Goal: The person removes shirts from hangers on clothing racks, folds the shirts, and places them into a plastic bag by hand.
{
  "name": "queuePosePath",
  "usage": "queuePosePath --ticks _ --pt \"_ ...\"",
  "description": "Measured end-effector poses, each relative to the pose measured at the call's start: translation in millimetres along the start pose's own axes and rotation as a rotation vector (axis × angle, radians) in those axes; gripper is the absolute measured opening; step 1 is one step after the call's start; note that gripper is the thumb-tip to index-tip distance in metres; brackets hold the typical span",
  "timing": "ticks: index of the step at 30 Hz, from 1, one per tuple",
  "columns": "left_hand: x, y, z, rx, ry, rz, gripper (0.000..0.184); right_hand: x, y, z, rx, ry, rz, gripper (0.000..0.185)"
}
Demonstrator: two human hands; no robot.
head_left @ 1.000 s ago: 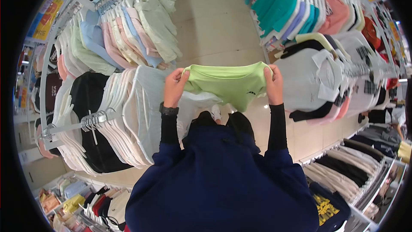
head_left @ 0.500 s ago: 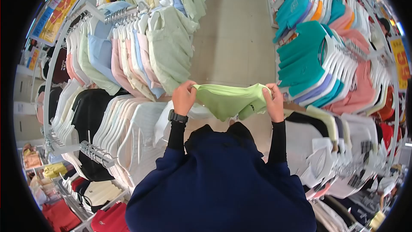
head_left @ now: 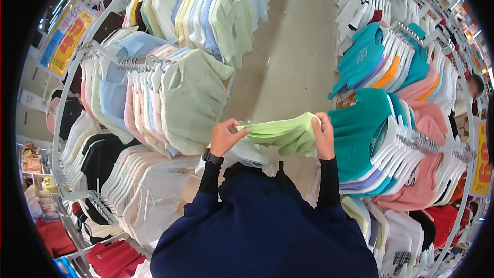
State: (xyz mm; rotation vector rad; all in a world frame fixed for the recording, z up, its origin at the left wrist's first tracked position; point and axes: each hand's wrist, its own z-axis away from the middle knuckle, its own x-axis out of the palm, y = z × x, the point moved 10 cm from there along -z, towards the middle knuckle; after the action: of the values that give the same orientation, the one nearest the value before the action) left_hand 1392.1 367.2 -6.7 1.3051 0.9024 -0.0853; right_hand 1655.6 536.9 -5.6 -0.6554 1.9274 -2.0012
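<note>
A light green garment (head_left: 283, 133) is stretched between my two hands in front of my body, its lower part hanging in folds. Its exact kind cannot be made out. My left hand (head_left: 225, 137), with a black watch (head_left: 212, 158) at the wrist, pinches the left end. At the right end, my right hand (head_left: 323, 136) grips the cloth between thumb and fingers. Beneath the garment on the left hangs some sheer white cloth (head_left: 247, 153).
Racks of pale shirts (head_left: 193, 98) line the left side, with a black garment (head_left: 100, 162) among them. Teal shirts (head_left: 355, 134) and pink ones (head_left: 424, 159) hang close by my right hand. Between the racks runs a tiled aisle (head_left: 293, 46). A price sign (head_left: 67, 38) stands at upper left.
The view has tilted up and shows more of the aisle. The green garment is drawn narrower and more bunched between my hands, both of which keep their hold.
</note>
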Motion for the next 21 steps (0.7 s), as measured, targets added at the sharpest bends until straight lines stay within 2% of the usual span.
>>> queuePosePath --ticks 5,7,10,11,14,17,21 --pt "3.3 -24.5 -60.8 0.036 0.150 0.092 0.015 -5.8 -22.8 -67.7 0.027 -0.043 -0.144 0.014" --pt "3.7 -37.7 -88.5 0.018 0.220 0.101 0.016 -3.8 -30.3 -95.5 0.035 -0.069 -0.088 0.014" --pt "-0.6 -33.8 -132.7 0.080 0.419 -0.118 0.019 3.5 -33.1 -139.8 -0.032 -0.182 0.071 0.014" --pt "4.2 -37.2 -154.5 0.052 0.404 0.001 0.019 5.9 -33.5 -155.3 -0.068 -0.227 0.137 0.014" --pt "23.3 -35.2 -218.2 -0.028 0.317 0.327 0.019 5.0 -13.5 -201.8 0.045 -0.297 0.204 0.013" --pt "43.4 -18.7 -276.4 -0.089 0.172 0.614 0.017 -4.3 -1.9 -254.0 0.030 -0.213 0.204 0.014" --pt "54.3 -15.8 -343.8 -0.175 0.133 0.756 0.012 -28.1 11.0 -302.9 0.055 -0.162 0.274 0.019"
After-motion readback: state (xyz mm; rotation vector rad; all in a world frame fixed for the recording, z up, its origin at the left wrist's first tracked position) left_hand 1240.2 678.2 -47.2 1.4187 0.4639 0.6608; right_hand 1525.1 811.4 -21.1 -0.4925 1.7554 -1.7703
